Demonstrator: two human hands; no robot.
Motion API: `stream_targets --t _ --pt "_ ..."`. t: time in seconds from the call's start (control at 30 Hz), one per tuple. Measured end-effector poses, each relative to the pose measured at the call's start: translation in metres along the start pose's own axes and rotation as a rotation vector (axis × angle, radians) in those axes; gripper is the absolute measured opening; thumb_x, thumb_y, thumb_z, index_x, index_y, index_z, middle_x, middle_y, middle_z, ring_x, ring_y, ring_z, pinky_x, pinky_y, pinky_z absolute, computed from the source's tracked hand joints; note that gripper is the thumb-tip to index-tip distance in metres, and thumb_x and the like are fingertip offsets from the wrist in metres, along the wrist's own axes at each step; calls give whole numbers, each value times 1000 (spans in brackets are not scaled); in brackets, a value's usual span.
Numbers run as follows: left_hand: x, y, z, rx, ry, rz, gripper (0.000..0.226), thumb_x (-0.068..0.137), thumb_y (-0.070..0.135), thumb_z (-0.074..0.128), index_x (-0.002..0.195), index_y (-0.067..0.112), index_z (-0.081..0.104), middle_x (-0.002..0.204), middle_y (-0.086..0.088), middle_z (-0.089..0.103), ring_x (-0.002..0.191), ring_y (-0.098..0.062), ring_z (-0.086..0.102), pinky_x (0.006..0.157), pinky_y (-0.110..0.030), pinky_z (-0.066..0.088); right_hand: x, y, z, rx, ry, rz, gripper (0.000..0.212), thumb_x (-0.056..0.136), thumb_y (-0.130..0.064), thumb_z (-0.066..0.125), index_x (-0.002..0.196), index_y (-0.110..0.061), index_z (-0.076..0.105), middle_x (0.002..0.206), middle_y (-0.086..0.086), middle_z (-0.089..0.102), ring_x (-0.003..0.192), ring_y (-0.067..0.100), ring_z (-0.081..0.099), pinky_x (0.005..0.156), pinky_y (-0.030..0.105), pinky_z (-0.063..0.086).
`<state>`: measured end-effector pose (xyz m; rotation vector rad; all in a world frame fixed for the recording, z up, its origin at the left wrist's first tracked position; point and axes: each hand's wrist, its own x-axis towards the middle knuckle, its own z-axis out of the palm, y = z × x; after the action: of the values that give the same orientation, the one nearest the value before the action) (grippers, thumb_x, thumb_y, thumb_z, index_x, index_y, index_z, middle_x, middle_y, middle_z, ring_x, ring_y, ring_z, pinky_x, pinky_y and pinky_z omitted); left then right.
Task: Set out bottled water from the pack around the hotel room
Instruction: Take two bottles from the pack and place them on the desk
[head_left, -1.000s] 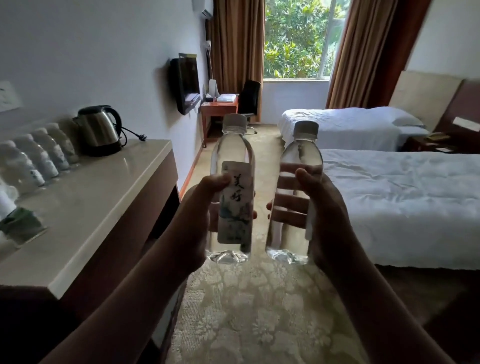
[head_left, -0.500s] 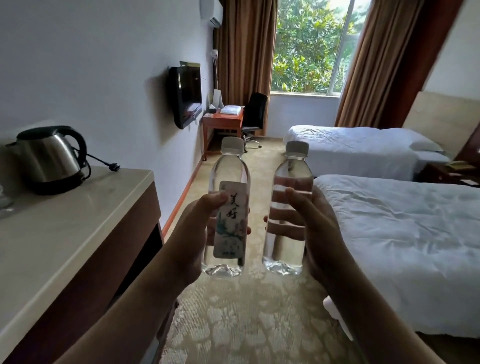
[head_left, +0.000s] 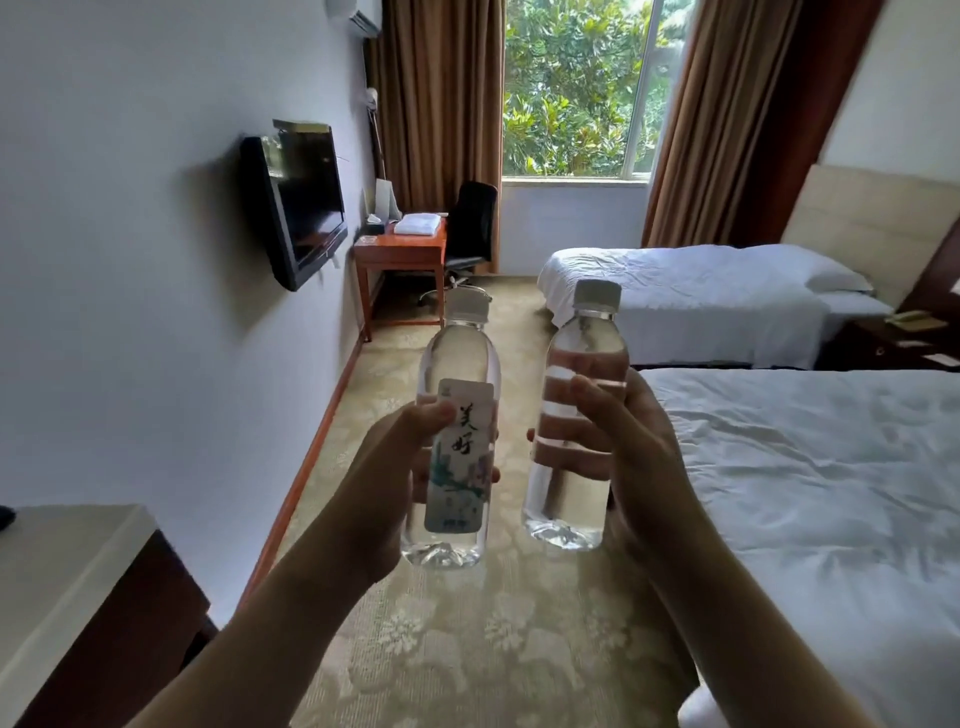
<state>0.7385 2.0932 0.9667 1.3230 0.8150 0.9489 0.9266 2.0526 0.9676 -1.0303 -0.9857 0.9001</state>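
Observation:
Two clear water bottles with grey caps are held upright in front of me over the carpet. My left hand (head_left: 387, 467) grips the left bottle (head_left: 457, 364), whose white label with printed characters faces me. My right hand (head_left: 639, 452) grips the right bottle (head_left: 582, 353) around its middle; its fingers show through the water. The two bottles stand side by side, a small gap between them. The pack is out of view.
A counter corner (head_left: 67, 561) juts in at the lower left. A wall TV (head_left: 301, 202) hangs left, with a wooden desk (head_left: 402, 249) and black chair (head_left: 470, 223) beyond. Two white beds (head_left: 810, 467) (head_left: 685, 291) fill the right, a nightstand (head_left: 893, 343) between them. Patterned carpet runs ahead.
I have moved forward into the room with both bottles: the kettle and the row of bottles on the counter have slid out of view, and the desk and beds appear closer.

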Motion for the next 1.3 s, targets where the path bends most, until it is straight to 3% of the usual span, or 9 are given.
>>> stream_targets --t 0.2,0.37,0.53,0.83,1.03,1.1,1.3 --pt "159 -17 4 9 63 24 69 60 61 60 112 16 65 95 -7 75 77 -24 73 67 -37 57 160 39 -34 10 -39 -32 53 83 -37 64 129 -14 52 95 -3 76 84 25 76 61 28 59" --pt "289 -15 7 89 96 62 39 73 42 57 107 23 62 84 2 76 72 -17 73 65 -30 58 294 59 -55 -7 -76 -34 52 85 -40 66 130 -16 52 100 1 76 87 25 76 63 29 60" --pt "398 -13 -7 25 149 61 40 73 40 57 108 21 63 86 1 75 71 -19 73 64 -31 59 411 78 -60 3 -118 3 54 82 -38 65 130 -15 53 100 4 76 87 28 75 63 31 60" --pt "631 -33 -83 14 178 111 36 60 52 65 90 32 72 90 -3 75 74 -22 74 62 -30 59 646 163 -36 8 -132 41 49 87 -35 68 130 -16 52 104 5 75 89 30 75 64 31 60" --pt "816 -25 -118 9 170 92 39 72 38 61 105 18 63 82 0 74 72 -19 74 61 -31 56 810 189 -19 -40 -113 39 56 77 -38 67 127 -17 53 98 3 76 87 27 75 66 30 59" --pt "869 -22 -121 -5 148 73 40 71 34 68 107 17 63 79 2 74 71 -18 74 59 -29 56 856 193 -21 -35 -90 48 56 76 -38 67 126 -17 53 97 2 76 86 26 75 65 29 59" --pt "1016 -30 -133 -60 99 47 46 71 35 61 112 13 62 84 -3 74 73 -22 73 59 -32 58 996 223 -37 -7 -34 37 55 78 -38 65 127 -16 53 99 2 76 84 26 76 65 30 59"
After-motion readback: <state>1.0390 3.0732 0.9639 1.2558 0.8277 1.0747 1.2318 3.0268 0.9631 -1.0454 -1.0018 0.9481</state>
